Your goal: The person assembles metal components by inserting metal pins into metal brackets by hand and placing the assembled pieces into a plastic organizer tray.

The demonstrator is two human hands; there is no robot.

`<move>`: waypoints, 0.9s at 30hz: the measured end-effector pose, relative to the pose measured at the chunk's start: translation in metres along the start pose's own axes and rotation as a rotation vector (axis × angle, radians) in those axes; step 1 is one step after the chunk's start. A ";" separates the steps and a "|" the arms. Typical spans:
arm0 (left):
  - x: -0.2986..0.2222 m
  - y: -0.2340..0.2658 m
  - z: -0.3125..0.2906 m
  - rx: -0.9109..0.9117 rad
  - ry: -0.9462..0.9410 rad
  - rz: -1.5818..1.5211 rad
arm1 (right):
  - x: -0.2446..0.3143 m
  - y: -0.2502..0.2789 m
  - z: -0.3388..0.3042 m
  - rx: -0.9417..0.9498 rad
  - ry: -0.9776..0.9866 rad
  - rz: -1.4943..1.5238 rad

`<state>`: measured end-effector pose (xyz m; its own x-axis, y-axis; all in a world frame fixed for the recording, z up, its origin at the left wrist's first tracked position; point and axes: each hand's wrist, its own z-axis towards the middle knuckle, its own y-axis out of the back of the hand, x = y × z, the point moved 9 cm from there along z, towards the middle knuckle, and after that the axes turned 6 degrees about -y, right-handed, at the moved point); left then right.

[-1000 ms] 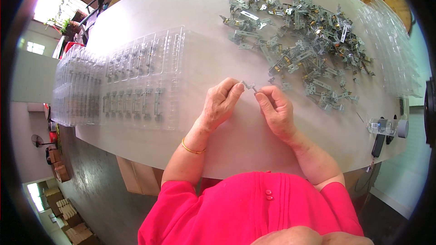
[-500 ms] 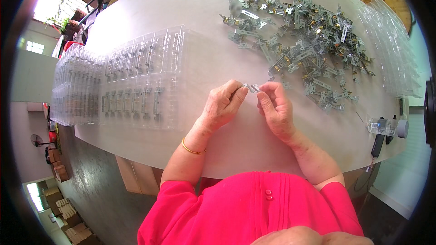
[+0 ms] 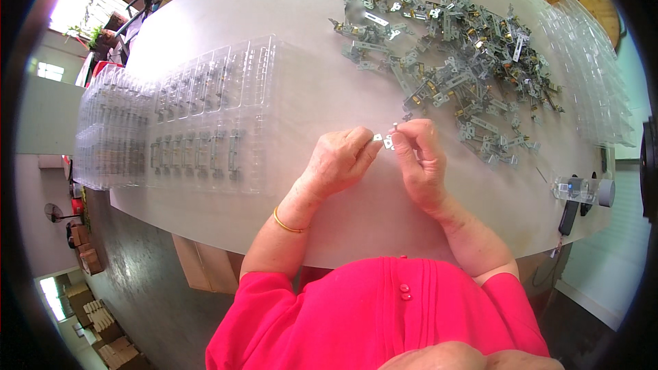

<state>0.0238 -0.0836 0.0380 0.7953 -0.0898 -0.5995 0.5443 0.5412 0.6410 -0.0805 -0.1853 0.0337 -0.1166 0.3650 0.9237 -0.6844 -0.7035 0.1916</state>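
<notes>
Near the middle of the table, a small silver metal bracket (image 3: 388, 142) is held just above the surface. My left hand (image 3: 341, 161), closed in a pinch, grips its left end. The thumb and fingers of my right hand (image 3: 420, 164) close on its other side, and a short pin-like end stands up by the fingertips. The fingers hide much of the part. Beyond my right hand spreads a loose pile of similar metal parts (image 3: 449, 81), some with brass-coloured pieces. To the left, a clear plastic tray (image 3: 269, 96) holds rows of such parts.
Clear filled trays (image 3: 110, 133) are stacked at the table's left edge. More clear trays (image 3: 589, 72) stand at the far right. A clear bottle (image 3: 579, 190) with a grey cap lies near the right edge, beside a black object (image 3: 568, 219).
The bracket has been turned between my fingers, and a pin-like end now shows upright by my right fingertips. My right hand has turned slightly; both hands stay nearly in place.
</notes>
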 end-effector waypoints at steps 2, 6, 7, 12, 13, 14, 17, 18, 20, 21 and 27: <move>0.003 0.003 0.000 -0.050 0.125 -0.122 | -0.011 0.005 -0.002 -0.038 -0.072 0.071; 0.035 0.005 -0.013 -0.113 0.491 -0.443 | -0.028 0.000 -0.006 -0.004 -0.361 0.251; 0.035 0.005 -0.012 -0.118 0.503 -0.514 | -0.030 -0.001 -0.006 -0.005 -0.361 0.251; 0.043 -0.004 -0.018 -0.124 0.630 -0.779 | -0.026 -0.010 -0.006 0.071 -0.293 0.115; 0.043 -0.006 -0.019 -0.119 0.643 -0.805 | -0.027 -0.010 -0.006 0.072 -0.294 0.115; 0.044 -0.006 -0.019 -0.119 0.644 -0.805 | -0.027 -0.011 -0.006 0.075 -0.300 0.111; 0.044 -0.007 -0.019 -0.108 0.616 -0.782 | -0.028 -0.011 -0.006 0.078 -0.308 0.103; 0.044 -0.006 -0.020 -0.100 0.614 -0.751 | -0.028 -0.011 -0.006 0.079 -0.309 0.100; 0.045 -0.007 -0.021 -0.093 0.613 -0.721 | -0.026 -0.011 -0.006 0.078 -0.316 0.096; 0.046 -0.007 -0.021 -0.090 0.604 -0.707 | -0.026 -0.010 -0.006 0.076 -0.324 0.092; 0.041 -0.001 -0.017 -0.078 0.559 -0.593 | -0.028 -0.011 -0.006 0.071 -0.352 0.143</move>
<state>0.0515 -0.0732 0.0044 0.1190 0.0394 -0.9921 0.7963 0.5931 0.1191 -0.0741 -0.1840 0.0034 0.0553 0.0375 0.9978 -0.6262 -0.7771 0.0639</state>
